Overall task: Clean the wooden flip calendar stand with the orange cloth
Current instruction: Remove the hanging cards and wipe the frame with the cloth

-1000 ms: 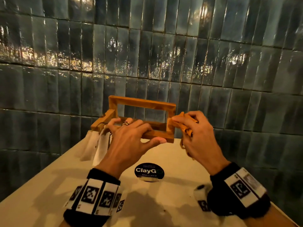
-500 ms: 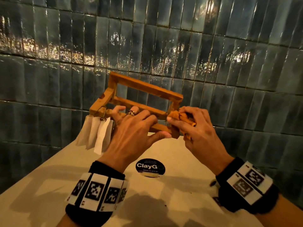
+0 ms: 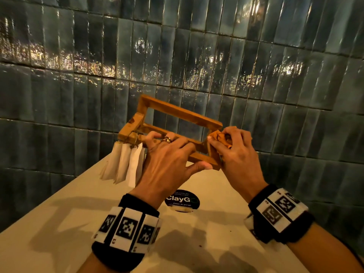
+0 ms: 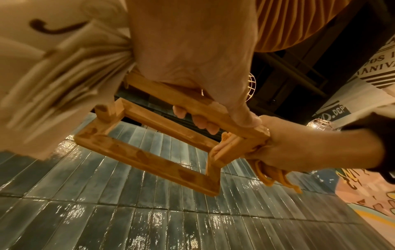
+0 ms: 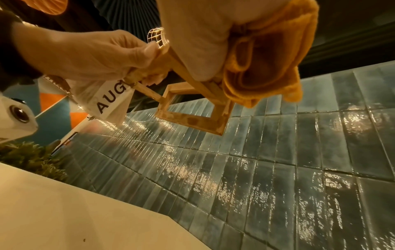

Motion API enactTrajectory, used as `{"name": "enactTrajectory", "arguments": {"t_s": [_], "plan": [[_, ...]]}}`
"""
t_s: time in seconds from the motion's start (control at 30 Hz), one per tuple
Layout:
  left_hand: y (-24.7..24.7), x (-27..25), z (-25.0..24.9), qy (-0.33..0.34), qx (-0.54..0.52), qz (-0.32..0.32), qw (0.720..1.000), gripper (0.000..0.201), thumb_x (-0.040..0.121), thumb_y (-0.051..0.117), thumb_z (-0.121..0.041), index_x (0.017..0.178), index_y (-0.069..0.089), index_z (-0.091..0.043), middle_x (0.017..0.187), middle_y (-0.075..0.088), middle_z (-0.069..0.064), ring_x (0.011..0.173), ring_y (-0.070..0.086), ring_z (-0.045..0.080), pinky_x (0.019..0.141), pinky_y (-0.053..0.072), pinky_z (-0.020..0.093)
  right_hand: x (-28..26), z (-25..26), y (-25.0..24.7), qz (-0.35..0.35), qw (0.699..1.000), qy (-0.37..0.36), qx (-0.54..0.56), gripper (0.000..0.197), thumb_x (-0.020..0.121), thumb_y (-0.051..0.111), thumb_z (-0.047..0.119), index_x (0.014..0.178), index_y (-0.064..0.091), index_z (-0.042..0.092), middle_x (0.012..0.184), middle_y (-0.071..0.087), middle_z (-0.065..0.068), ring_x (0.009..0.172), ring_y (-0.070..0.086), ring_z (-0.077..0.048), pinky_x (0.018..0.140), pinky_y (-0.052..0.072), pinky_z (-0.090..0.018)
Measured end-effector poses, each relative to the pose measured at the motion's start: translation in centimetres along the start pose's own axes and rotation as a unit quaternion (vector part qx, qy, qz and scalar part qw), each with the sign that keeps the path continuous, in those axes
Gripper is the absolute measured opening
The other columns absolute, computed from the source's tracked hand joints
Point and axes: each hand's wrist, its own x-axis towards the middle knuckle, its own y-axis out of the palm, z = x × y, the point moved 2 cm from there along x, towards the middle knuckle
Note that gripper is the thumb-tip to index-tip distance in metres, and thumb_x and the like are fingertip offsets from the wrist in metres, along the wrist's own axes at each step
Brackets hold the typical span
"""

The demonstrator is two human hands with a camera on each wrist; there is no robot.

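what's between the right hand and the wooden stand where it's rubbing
The orange cloth, bunched in the right hand and pressed on the end bar of the wooden stand; clearest in the right wrist view.

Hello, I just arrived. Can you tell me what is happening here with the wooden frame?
A person is cleaning a wooden flip calendar stand, held up in the air above a pale table. The left hand grips the stand's lower bar, with the paper cards hanging at its left end. The right hand presses a bunched orange cloth against the stand's right end.
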Motion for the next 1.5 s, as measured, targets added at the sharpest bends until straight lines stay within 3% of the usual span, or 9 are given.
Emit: {"name": "enactTrajectory", "arguments": {"t_s": [0.2,0.3,0.37,0.5,0.63,0.83,1.07,1.33,1.5], "plan": [[-0.8,0.2,1.5,-0.044,-0.003,-0.003,0.999,0.05,0.079,0.033,-0.072,0.07,0.06,-0.03,0.075,0.061,-0.012,0.077,0.057,0.017,0.078,0.019,0.035,-1.8,-2.0,1.4,0.014,0.998,0.053,-0.019,0.048,0.058,0.077,-0.01,0.101,0.069,0.01,0.106,0.056,-0.019,0.099,0.04,-0.034,0.071,0.052,-0.042],[-1.3,0.2,2.6,-0.074,-0.015,-0.01,0.997,0.051,0.078,0.032,-0.074,0.071,0.06,-0.031,0.077,0.062,-0.012,0.08,0.057,0.018,0.079,0.018,0.034,-2.5,-3.6,1.8,0.054,0.966,0.201,0.151,0.059,0.071,0.064,-0.012,0.116,0.062,0.026,0.114,0.05,-0.012,0.098,0.05,-0.032,0.08,0.051,-0.039],[-1.1,0.1,3.3,-0.11,-0.036,-0.01,0.993,0.052,0.077,0.031,-0.075,0.075,0.061,-0.033,0.082,0.062,-0.013,0.086,0.055,0.017,0.081,0.017,0.034,-2.4,-3.8,1.5,0.097,0.86,0.361,0.346,0.06,0.081,0.06,-0.004,0.125,0.05,0.036,0.115,0.051,-0.004,0.092,0.058,-0.025,0.077,0.052,-0.037],[-0.8,-0.1,4.5,-0.184,-0.076,-0.041,0.979,0.05,0.074,0.027,-0.078,0.076,0.054,-0.035,0.078,0.048,-0.014,0.081,0.043,0.012,0.084,0.02,0.036,-2.0,-1.9,0.3,0.108,0.546,0.51,0.655,0.042,0.081,0.057,0.005,0.119,0.053,0.021,0.106,0.064,-0.011,0.085,0.063,-0.027,0.058,0.051,-0.032],[-1.3,0.1,4.4,-0.234,-0.097,-0.039,0.967,0.05,0.076,0.036,-0.07,0.084,0.06,-0.027,0.081,0.051,-0.01,0.081,0.04,0.01,0.069,0.006,0.02,-1.9,0.5,0.1,0.149,0.385,0.49,0.768,0.037,0.071,0.054,0.009,0.108,0.061,0.011,0.103,0.068,-0.018,0.092,0.063,-0.035,0.09,0.046,-0.05],[-0.4,0.0,4.5,-0.32,-0.214,-0.005,0.923,0.048,0.074,0.03,-0.071,0.073,0.055,-0.029,0.07,0.054,-0.014,0.085,0.051,0.014,0.095,0.025,0.041,-1.8,3.1,0.0,0.17,0.371,0.422,0.809,0.027,0.069,0.057,0.011,0.095,0.065,0.007,0.084,0.071,-0.012,0.069,0.068,-0.021,0.062,0.057,-0.029],[0.3,-0.3,4.8,-0.368,-0.246,0.043,0.896,0.046,0.071,0.026,-0.069,0.075,0.045,-0.028,0.073,0.052,-0.006,0.083,0.052,0.018,0.097,0.034,0.048,-1.3,4.5,1.2,0.143,0.322,0.394,0.849,0.027,0.072,0.057,0.007,0.097,0.068,0.011,0.09,0.071,-0.016,0.072,0.069,-0.025,0.064,0.058,-0.033],[0.4,0.1,2.1,-0.438,-0.46,0.167,0.754,0.082,0.064,0.043,-0.078,0.12,0.048,-0.019,0.129,0.048,0.02,0.116,0.049,0.034,0.101,0.038,0.05,-1.6,4.7,2.1,0.113,0.292,0.421,0.851,0.039,0.077,0.054,0.012,0.116,0.059,0.011,0.099,0.069,-0.017,0.082,0.068,-0.03,0.069,0.057,-0.039],[0.7,0.3,1.9,-0.375,-0.481,0.185,0.771,0.1,0.032,0.067,-0.084,0.107,0.052,-0.02,0.111,0.061,0.012,0.102,0.061,0.025,0.09,0.048,0.048,-1.1,4.4,1.7,0.081,0.267,0.416,0.866,0.041,0.085,0.05,0.01,0.126,0.053,0.011,0.1,0.068,-0.018,0.081,0.069,-0.029,0.064,0.057,-0.04]]}}
